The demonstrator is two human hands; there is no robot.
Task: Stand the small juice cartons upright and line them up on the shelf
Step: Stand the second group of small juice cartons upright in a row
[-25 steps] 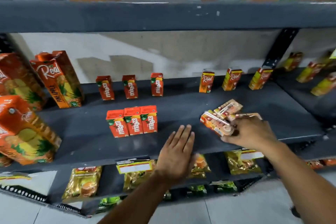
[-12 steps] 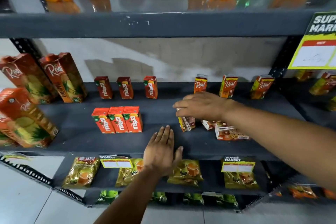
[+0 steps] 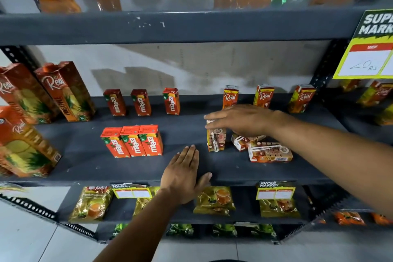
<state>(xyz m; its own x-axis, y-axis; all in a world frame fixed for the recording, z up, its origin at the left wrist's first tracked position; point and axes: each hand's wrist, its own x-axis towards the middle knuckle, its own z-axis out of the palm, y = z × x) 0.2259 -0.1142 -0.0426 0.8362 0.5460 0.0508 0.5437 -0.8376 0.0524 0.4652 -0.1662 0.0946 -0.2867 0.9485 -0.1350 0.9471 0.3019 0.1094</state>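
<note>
Covering upright carton (image 3: 215, 140) top, right hand (image 3: 244, 120) (grip unclear); lying carton (image 3: 244, 141) half hidden

One small orange-and-brown juice carton (image 3: 215, 138) stands upright on the dark grey shelf (image 3: 89, 161), straw side facing out, its top covered from view. Just to its right, a second carton (image 3: 244, 142) lies on its side, partly covered. A third carton (image 3: 270, 153) lies flat in front of that one, barcode and straw showing, nearest the shelf's front edge.
</note>
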